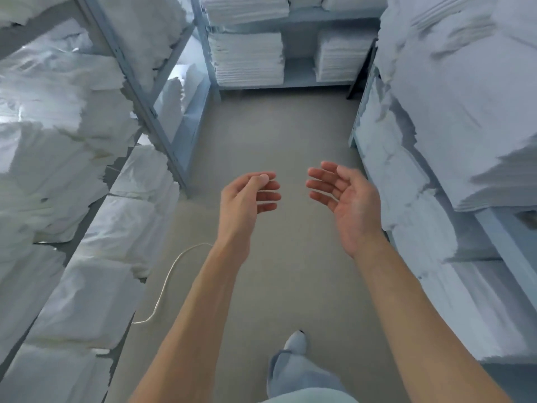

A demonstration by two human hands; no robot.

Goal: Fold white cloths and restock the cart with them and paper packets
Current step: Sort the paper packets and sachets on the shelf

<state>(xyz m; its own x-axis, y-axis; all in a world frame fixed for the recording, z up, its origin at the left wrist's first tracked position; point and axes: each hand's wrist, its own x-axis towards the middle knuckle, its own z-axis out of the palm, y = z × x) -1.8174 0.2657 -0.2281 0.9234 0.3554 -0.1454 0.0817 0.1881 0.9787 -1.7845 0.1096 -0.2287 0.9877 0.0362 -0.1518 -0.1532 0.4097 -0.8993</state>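
**Empty-handed between the linen racks**

Nearest the camera, a trousered leg (293,370) steps forward on the floor (276,135), where a cord (171,274) lies. Ahead, the left hand (247,196) has its fingers loosely curled, thumb on forefinger, holding nothing; the right hand (343,199) is spread, palm up, probably ready to lift. Folded white cloths (247,58) fill the far shelf (299,74). No cart or paper packets show.

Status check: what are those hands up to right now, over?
Left hand and right hand open, holding nothing. Folded white cloths stacked on shelves ahead. White cord on floor.
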